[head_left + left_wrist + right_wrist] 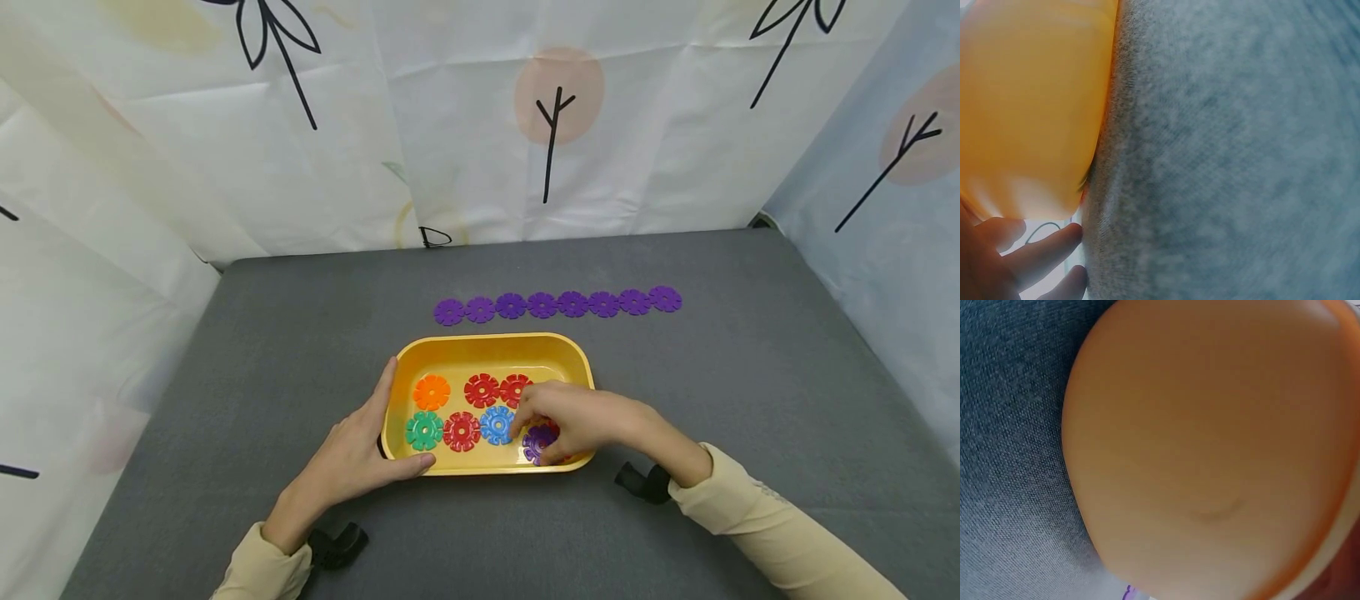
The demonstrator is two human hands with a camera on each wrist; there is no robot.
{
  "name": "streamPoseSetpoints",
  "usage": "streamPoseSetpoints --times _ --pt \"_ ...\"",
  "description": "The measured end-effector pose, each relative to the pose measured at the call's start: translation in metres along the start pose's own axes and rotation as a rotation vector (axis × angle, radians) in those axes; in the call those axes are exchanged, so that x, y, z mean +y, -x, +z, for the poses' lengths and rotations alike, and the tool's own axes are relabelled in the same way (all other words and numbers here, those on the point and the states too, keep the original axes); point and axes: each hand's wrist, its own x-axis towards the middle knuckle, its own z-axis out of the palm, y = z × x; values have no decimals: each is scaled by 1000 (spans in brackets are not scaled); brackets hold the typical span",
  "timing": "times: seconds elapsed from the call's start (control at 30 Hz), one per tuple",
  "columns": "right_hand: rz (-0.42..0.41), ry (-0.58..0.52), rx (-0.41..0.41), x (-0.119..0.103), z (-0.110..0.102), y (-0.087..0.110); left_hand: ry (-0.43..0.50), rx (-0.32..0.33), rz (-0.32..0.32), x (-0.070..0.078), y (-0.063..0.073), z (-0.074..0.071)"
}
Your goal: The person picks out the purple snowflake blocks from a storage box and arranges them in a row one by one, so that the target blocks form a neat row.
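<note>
A yellow tray (pixel 442 354) holds flower-shaped plastic discs: an orange disc (pixel 431 392), a green disc (pixel 424 431), a blue disc (pixel 497 425) and several red ones, including a red disc (pixel 461 431) between green and blue. My left hand (pixel 358 450) grips the tray's left end, thumb over the near rim and fingers along the outer wall. Inside the tray's right part, my right hand (pixel 570 414) pinches a purple disc (pixel 534 443) between thumb and fingers, partly covering a red disc behind it. In the right wrist view the tray wall (pixel 1204 437) hides the fingers.
Behind the tray, a row of purple discs (pixel 542 305) lies edge to edge on the grey table (pixel 300 333). A white printed cloth (pixel 465 125) hangs along the back and left, with a bluish cloth (pixel 885 275) on the right.
</note>
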Motion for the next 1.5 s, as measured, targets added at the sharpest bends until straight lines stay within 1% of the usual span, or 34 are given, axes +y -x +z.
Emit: streamPoseSetpoints --times 0.23,0.33,0.43,0.57,0.67,0.83,0.97,1.23,1.37,1.5 --pt "54 50 -11 -2 3 -3 -1 7 5 0 0 0" --pt "66 77 5 -2 5 -6 2 11 5 1 0 0" --pt "74 109 53 -1 8 -8 -1 9 4 1 0 0" --pt "69 134 136 1 12 -11 3 1 -2 1 0 1" --pt "80 134 170 1 14 -13 1 2 -4 0 0 1" --pt "141 152 158 -1 14 -15 -9 11 -3 1 0 1" --pt "167 156 150 -2 14 -15 -10 13 -1 1 1 1" --pt "160 136 163 0 16 -15 -6 6 -2 0 1 0" --pt "141 140 197 0 19 -14 -9 7 0 1 1 1" --pt "133 116 244 -1 19 -13 -12 11 3 1 0 1"
